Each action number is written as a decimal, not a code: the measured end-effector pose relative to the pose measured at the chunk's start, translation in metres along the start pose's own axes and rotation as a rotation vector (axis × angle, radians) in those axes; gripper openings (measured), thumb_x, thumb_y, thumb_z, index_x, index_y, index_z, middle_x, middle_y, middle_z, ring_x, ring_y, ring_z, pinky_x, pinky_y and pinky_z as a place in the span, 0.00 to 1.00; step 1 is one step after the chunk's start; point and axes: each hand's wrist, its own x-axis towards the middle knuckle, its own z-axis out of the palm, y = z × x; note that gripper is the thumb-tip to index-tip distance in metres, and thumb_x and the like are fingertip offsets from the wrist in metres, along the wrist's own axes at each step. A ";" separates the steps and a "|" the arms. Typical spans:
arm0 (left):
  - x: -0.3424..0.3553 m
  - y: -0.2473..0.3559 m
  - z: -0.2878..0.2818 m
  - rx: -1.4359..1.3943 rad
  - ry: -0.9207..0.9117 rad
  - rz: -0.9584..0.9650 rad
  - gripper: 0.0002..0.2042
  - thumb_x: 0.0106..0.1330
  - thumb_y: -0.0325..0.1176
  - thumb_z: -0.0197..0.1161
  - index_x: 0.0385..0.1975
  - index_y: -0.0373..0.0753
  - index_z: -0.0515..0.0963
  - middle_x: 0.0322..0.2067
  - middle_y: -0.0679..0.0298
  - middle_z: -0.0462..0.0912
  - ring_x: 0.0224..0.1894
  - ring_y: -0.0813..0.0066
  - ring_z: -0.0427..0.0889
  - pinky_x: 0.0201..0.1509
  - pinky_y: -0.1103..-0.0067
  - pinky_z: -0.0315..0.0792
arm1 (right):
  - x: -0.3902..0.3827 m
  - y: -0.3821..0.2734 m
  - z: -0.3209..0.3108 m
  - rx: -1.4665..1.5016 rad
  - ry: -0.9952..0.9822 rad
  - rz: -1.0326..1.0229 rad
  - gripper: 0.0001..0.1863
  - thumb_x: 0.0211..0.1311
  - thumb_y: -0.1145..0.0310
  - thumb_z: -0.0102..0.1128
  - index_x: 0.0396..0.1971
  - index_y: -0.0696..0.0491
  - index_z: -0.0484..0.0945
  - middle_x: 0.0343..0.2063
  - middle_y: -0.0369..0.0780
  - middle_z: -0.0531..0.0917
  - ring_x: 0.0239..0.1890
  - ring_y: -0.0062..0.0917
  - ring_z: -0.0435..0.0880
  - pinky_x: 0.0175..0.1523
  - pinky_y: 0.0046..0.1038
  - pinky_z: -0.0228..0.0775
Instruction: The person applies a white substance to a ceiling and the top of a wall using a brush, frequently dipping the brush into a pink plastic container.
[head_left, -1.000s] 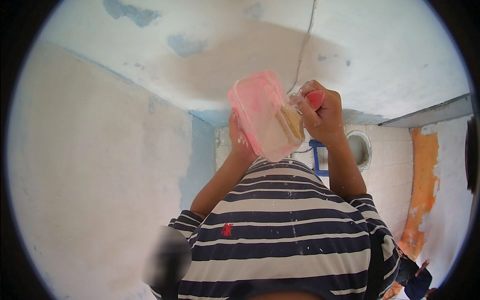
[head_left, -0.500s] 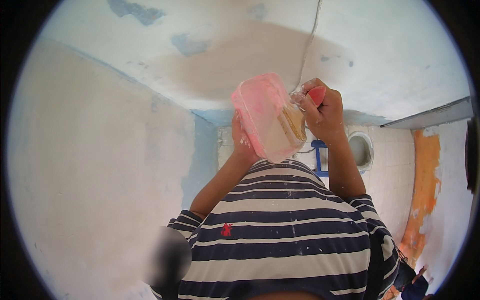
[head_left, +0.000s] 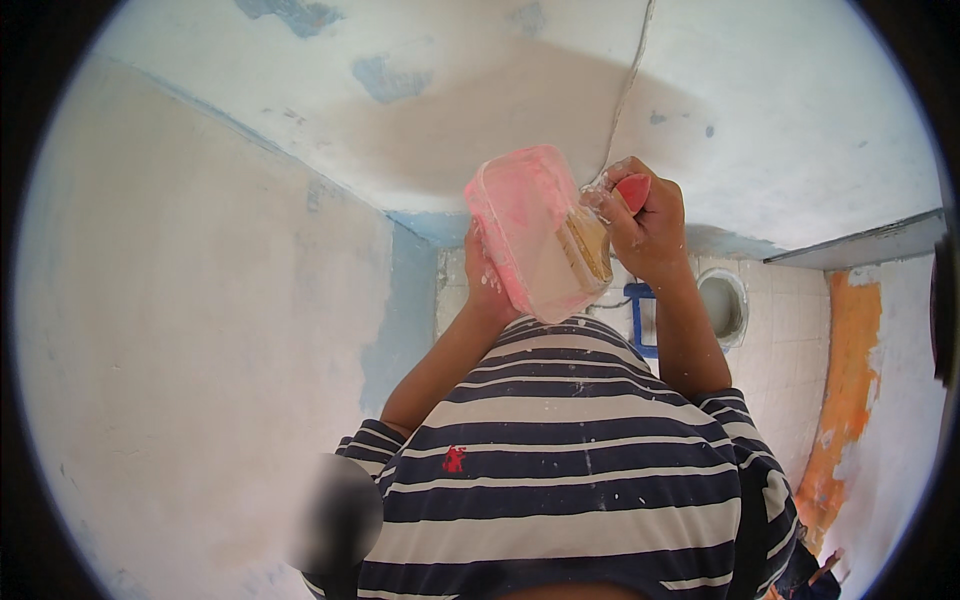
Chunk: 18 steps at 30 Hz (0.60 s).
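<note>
My left hand [head_left: 486, 278] holds a pink plastic tub [head_left: 490, 235] in front of my chest. Its fingers go behind and under the tub, so they are partly hidden. Pale paint coats the inside of the tub. My right hand [head_left: 645, 225], smeared with white, is closed around the red handle of a wide paintbrush [head_left: 583, 250]. The brush's broad golden-brown end reaches down into the tub's right side, and its tip is hard to make out against the paint.
Ahead stands a patchy white wall [head_left: 800, 130] with a thin cord [head_left: 628, 90] running down it. Another wall [head_left: 200, 330] rises at left. On the tiled floor are a round pale bucket [head_left: 722, 305] and a blue frame [head_left: 638, 320]. A person [head_left: 815, 575] shows at lower right.
My hands, the tub and the brush keep nearly the same place. The surroundings shift slightly right and down in view, and the person at lower right is less visible.
</note>
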 end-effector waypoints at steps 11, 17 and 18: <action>0.004 -0.001 0.007 -0.010 -0.008 -0.010 0.33 0.71 0.61 0.37 0.68 0.43 0.58 0.64 0.58 0.67 0.64 0.58 0.68 0.68 0.60 0.63 | -0.012 0.003 -0.006 0.307 0.256 0.133 0.05 0.64 0.74 0.59 0.29 0.59 0.78 0.26 0.38 0.81 0.25 0.16 0.78 0.27 0.18 0.69; 0.008 -0.001 0.008 -0.046 0.006 -0.058 0.33 0.70 0.62 0.39 0.66 0.44 0.61 0.62 0.59 0.70 0.63 0.59 0.70 0.67 0.61 0.65 | -0.025 0.015 0.013 0.423 0.351 0.272 0.06 0.69 0.71 0.54 0.38 0.59 0.73 0.28 0.39 0.80 0.30 0.21 0.81 0.52 0.30 0.76; 0.008 -0.002 0.007 -0.051 0.007 -0.059 0.33 0.70 0.62 0.39 0.66 0.44 0.62 0.61 0.59 0.70 0.62 0.59 0.71 0.67 0.61 0.65 | -0.028 0.015 0.014 0.424 0.350 0.270 0.06 0.69 0.71 0.54 0.38 0.59 0.73 0.28 0.39 0.80 0.30 0.21 0.81 0.52 0.30 0.76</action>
